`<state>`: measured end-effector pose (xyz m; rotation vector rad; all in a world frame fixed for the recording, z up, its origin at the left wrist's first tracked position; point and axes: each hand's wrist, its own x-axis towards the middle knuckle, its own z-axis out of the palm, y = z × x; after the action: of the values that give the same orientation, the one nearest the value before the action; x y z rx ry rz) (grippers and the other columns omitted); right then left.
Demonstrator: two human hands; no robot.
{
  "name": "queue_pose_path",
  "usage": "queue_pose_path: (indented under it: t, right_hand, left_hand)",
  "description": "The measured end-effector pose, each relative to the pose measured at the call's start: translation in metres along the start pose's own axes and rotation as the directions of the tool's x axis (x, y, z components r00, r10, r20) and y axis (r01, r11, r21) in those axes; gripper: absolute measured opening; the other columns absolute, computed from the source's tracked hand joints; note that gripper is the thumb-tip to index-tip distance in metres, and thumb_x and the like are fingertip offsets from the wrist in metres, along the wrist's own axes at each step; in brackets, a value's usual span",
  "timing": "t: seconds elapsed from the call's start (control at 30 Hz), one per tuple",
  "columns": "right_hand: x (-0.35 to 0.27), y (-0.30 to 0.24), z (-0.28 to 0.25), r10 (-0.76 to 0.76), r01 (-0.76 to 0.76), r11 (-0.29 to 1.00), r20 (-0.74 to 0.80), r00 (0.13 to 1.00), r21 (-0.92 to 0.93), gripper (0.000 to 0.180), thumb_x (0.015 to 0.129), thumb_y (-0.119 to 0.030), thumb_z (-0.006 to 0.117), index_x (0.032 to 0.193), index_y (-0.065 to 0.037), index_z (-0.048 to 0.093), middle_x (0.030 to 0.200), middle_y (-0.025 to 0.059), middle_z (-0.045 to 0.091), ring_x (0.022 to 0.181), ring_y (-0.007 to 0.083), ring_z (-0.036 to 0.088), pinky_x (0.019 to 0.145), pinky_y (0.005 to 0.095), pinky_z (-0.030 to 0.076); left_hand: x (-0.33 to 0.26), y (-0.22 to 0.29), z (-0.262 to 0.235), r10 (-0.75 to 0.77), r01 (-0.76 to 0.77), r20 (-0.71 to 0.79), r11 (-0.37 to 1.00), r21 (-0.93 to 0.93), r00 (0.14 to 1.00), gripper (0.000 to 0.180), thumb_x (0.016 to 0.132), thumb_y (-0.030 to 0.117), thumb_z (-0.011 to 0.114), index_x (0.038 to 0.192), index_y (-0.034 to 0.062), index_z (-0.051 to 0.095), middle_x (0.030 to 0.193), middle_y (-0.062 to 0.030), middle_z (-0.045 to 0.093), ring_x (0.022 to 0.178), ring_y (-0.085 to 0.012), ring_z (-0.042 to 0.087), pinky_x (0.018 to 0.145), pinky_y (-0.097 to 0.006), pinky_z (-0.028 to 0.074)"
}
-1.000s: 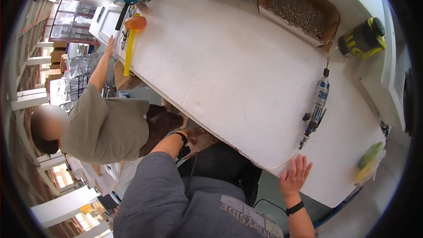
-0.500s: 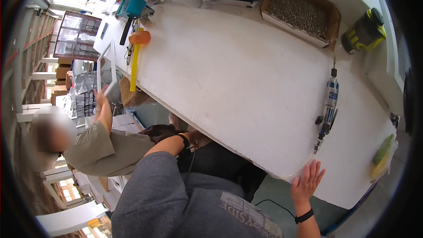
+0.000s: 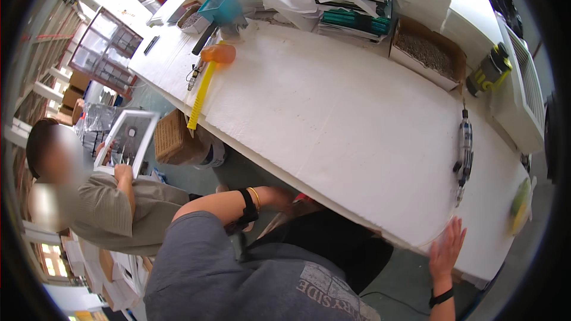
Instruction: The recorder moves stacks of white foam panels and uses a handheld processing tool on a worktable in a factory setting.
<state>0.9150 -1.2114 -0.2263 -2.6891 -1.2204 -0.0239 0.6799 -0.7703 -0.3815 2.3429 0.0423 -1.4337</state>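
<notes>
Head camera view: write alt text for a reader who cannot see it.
A person's right hand rests flat on the near edge of a large white table while the left hand reaches beneath it. A rotary tool and yellow-handled mallet lie on top.

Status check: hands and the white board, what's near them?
Right hand flat on white board near edge. Left hand under the board edge, grip unseen. Rotary tool lies above right hand.

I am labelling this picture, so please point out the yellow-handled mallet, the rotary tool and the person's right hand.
yellow-handled mallet [image 3: 201,89]: head view, on the yellow handle.
rotary tool [image 3: 464,151]: head view, on the middle of its grey body.
right hand [image 3: 446,251]: head view, on the back of the hand, at the table edge.
</notes>
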Motion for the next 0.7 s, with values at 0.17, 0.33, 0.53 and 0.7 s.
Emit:
queue_pose_path:
  t: [0.17, 0.33, 0.53, 0.7]
  right_hand:
    - [0.006, 0.014, -0.004, 0.119, -0.093, 0.953, -0.076, 0.99, 0.288, 0.034, 0.08, -0.016, 0.045, 0.111, -0.002, 0.05, 0.126, 0.0146, 0.044, 0.123, 0.0298, 0.034, 0.104, 0.0442, 0.016]
    - [0.015, 0.017, -0.011, 0.154, -0.114, 0.963, -0.151, 0.976, 0.244, 0.03, 0.078, -0.015, 0.05, 0.107, -0.007, 0.052, 0.12, 0.0095, 0.049, 0.118, 0.0262, 0.04, 0.103, 0.0425, 0.022]
    - [0.001, 0.031, -0.007, 0.067, -0.025, 0.981, -0.214, 0.974, 0.195, 0.029, 0.076, -0.014, 0.054, 0.105, -0.009, 0.054, 0.116, 0.0075, 0.051, 0.114, 0.0236, 0.044, 0.101, 0.0435, 0.026]
    - [0.007, 0.028, -0.015, 0.107, -0.041, 0.962, -0.234, 0.966, 0.271, 0.028, 0.074, -0.014, 0.055, 0.102, -0.008, 0.054, 0.115, 0.0075, 0.052, 0.112, 0.023, 0.046, 0.1, 0.0441, 0.028]
  left_hand:
    - [-0.073, 0.091, -0.059, 0.485, -0.494, -0.12, 0.868, -0.053, 0.866, 0.033, 0.083, 0.033, 0.053, 0.096, 0.0033, 0.061, 0.092, -0.0154, 0.062, 0.085, -0.0321, 0.058, 0.076, -0.037, 0.046]
    - [-0.106, 0.167, -0.101, 0.536, -0.797, -0.789, 0.595, 0.101, 0.3, 0.021, 0.07, 0.006, 0.067, 0.09, 0.0055, 0.061, 0.086, -0.0083, 0.063, 0.084, -0.0262, 0.06, 0.08, -0.037, 0.045]
    - [-0.048, 0.188, -0.148, 0.328, -0.178, -0.836, 0.944, 0.277, 0.439, 0.049, 0.077, 0.019, 0.057, 0.122, 0.0052, 0.044, 0.132, -0.0144, 0.036, 0.126, -0.0292, 0.028, 0.104, -0.045, 0.017]
    - [-0.053, 0.193, -0.154, 0.303, -0.097, -0.842, 0.952, 0.291, 0.447, 0.045, 0.077, 0.013, 0.053, 0.12, 0.0036, 0.045, 0.128, -0.014, 0.041, 0.123, -0.0305, 0.033, 0.104, -0.045, 0.019]
